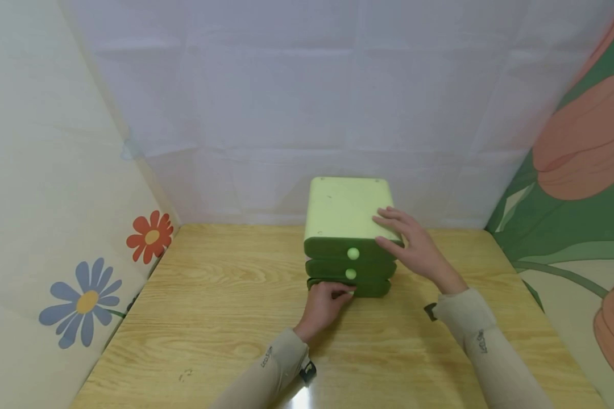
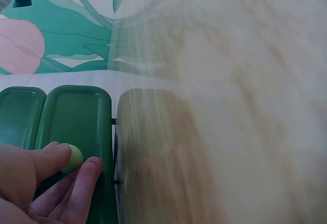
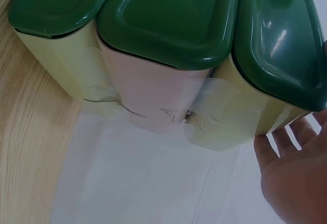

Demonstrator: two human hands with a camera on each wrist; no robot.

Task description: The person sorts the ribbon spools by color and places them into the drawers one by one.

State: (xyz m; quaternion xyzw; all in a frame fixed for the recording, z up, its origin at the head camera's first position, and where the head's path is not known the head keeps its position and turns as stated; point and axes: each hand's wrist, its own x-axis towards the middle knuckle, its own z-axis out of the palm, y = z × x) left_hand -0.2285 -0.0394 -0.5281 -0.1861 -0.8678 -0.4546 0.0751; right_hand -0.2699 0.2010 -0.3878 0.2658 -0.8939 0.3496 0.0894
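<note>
A small three-drawer cabinet (image 1: 345, 207) stands upright on the table, with a light green top and dark green drawer fronts. Down at the lowest drawer (image 1: 374, 289), my left hand (image 1: 323, 307) pinches the round knob (image 2: 75, 158) between thumb and fingers. My right hand (image 1: 415, 244) rests on the cabinet's top at the front right corner, its fingers extended. The middle drawer (image 1: 327, 268) and upper drawer (image 1: 327, 248) each carry a pale green knob. From the right wrist, the middle section's side (image 3: 148, 88) looks pink, between two pale yellow-green ones.
The cabinet is on a wood-grain table (image 1: 225, 312), close to a white cloth backdrop (image 1: 276, 102). A floral panel (image 1: 568, 227) borders the right side, and another panel with flowers (image 1: 87, 301) borders the left. Clear tape (image 3: 225, 116) spans the cabinet sections' sides.
</note>
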